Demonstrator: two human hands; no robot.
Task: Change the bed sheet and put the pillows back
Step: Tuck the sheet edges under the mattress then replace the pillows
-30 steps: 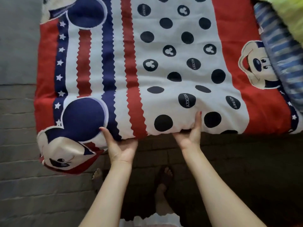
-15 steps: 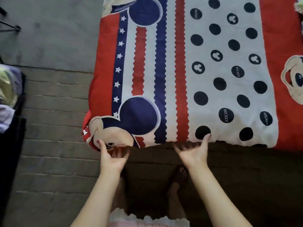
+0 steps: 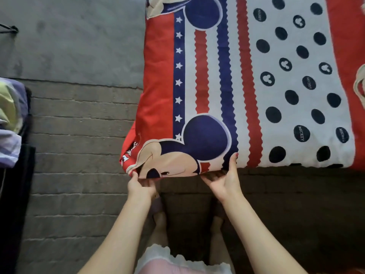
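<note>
At the bed's six-o'clock edge, both hands, left hand [image 3: 140, 187] and right hand [image 3: 225, 179], pinch the sheet [image 3: 217, 91]; I'd tuck the corner tautly, fingers gripping hem.

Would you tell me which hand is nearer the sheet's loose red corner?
Left. The left hand grips the sheet just below that corner; the right hand holds the edge farther along.

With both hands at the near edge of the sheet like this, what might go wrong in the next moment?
1. The left hand pinches only the loose corner of the bed sheet, which bunches there; it may slip free or stay wrinkled.
2. The right hand has its fingers under the mattress edge, so they may get squeezed while tucking.
3. The feet stand close under the edge, so a hanging fold of sheet might catch them.
</note>
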